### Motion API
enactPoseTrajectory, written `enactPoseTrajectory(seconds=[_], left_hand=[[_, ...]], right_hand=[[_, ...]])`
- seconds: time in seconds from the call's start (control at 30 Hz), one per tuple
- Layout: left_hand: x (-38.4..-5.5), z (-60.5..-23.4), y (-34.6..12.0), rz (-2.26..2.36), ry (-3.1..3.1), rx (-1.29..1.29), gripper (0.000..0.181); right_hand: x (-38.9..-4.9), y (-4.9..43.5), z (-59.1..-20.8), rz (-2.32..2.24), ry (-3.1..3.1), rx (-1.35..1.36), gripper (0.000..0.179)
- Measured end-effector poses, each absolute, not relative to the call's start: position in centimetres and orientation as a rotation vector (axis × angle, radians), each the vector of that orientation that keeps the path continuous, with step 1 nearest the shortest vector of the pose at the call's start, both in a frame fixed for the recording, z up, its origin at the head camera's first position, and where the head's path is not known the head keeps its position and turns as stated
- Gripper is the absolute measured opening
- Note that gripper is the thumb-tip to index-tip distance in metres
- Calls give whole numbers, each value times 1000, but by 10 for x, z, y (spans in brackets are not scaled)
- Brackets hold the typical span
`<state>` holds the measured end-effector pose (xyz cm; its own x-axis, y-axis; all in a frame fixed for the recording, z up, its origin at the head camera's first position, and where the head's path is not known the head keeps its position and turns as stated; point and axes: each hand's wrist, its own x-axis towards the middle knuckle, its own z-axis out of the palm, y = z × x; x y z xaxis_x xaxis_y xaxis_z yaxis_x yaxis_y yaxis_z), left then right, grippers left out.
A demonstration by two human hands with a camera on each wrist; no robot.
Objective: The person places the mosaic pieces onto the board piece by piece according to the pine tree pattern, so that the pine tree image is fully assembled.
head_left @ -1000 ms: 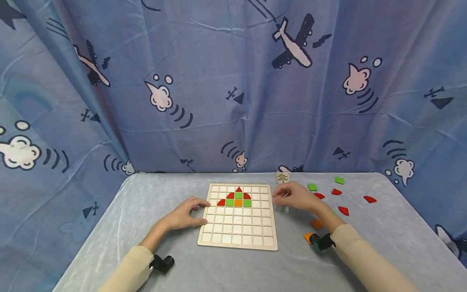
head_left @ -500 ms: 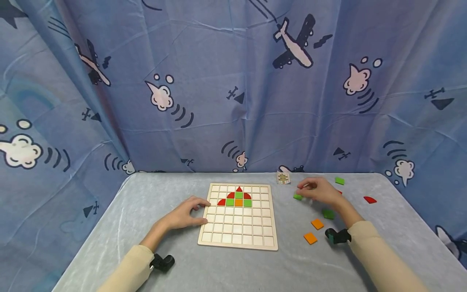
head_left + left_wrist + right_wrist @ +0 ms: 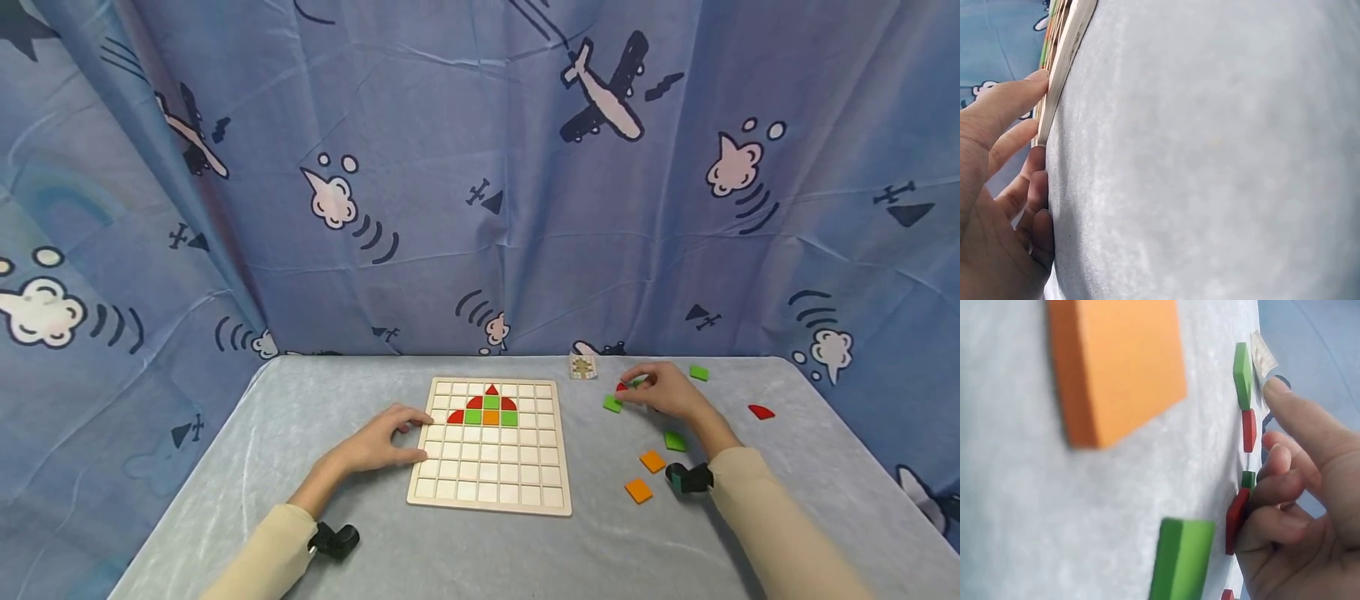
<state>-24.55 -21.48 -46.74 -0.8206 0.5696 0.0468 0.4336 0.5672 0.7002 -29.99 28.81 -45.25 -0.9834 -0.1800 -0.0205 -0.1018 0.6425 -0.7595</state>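
Observation:
A pale wooden grid board (image 3: 487,472) lies mid-table, with red, green and orange tiles set in its upper rows. My left hand (image 3: 386,437) rests at the board's left edge; its thumb and fingertips touch the rim, also in the left wrist view. Over the loose tiles on the right is my right hand (image 3: 663,393), thumb and index finger apart. A red curved tile (image 3: 622,387) shows between these fingertips, low by the cloth in the right wrist view. Right beside lie a green tile (image 3: 612,403) and, partly covered, another green one. The hand partly hides other tiles.
A small patterned card (image 3: 582,367) lies at the back. Two orange tiles (image 3: 638,490) are near the right wrist, with a green tile (image 3: 675,441) behind them. Farther right are a green tile (image 3: 699,373) and a red one (image 3: 761,412). A blue curtain hangs behind.
My right hand has moved right, from beside the board to the loose tiles, then shifted slightly from the near green tile toward the red one. My left hand has stayed at the board's edge.

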Motion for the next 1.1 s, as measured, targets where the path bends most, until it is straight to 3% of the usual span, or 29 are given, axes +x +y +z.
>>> enactPoseTrajectory(seconds=[1.1], left_hand=[[-243, -464, -215, 1107, 2606, 819, 51]], right_hand=[[-303, 283, -453, -1269, 2750, -164, 24]])
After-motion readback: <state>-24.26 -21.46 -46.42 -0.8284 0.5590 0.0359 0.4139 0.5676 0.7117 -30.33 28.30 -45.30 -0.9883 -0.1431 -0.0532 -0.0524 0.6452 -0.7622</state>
